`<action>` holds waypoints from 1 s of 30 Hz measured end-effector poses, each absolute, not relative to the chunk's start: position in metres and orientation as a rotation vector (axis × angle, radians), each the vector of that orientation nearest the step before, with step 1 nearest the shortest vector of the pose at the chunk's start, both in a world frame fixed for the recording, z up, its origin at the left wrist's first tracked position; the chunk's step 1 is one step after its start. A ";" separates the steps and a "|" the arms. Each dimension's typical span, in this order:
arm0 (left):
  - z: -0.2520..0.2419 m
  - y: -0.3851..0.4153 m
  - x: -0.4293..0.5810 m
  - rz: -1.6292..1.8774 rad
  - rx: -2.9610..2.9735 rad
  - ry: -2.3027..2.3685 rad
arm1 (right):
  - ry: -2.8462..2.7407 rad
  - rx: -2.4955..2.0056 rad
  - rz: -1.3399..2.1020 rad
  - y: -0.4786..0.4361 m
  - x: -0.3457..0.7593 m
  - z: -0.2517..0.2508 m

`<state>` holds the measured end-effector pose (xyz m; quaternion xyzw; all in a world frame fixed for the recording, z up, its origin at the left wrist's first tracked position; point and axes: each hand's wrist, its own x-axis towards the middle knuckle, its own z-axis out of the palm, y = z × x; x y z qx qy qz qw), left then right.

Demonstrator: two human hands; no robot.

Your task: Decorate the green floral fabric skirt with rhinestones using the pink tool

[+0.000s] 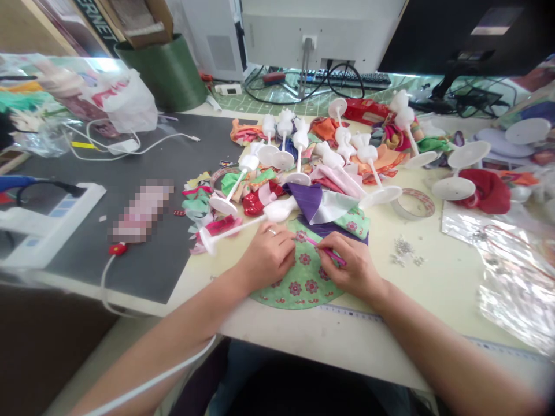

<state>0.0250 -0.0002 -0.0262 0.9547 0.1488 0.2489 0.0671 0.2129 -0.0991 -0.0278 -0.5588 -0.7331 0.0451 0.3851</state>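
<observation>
A green cloth (299, 292) with red-grey flowers and a curved lower edge lies flat at the table's front. My left hand (269, 254), with a ring on one finger, presses on its left side, fingers bent and close together. In my right hand (349, 263) is a slim pink pen (333, 254), held slanted with its tip over the upper part of the cloth. Just beyond, a dark purple and pale cloth (316, 202) is bunched up. A white plastic figure on a stand (277, 210) lies on its side beyond my left hand.
Several white figures on round bases (300, 138) stand among colourful fabric scraps (260, 188). To the right are a tape roll (413, 204), small silvery pieces (403, 247) and clear plastic bags (515, 277). A power strip (65, 222) and white cable (160, 138) lie left.
</observation>
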 end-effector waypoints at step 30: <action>-0.025 0.000 0.025 0.742 2.856 0.464 | -1.838 -1.443 0.122 -0.098 0.210 -0.029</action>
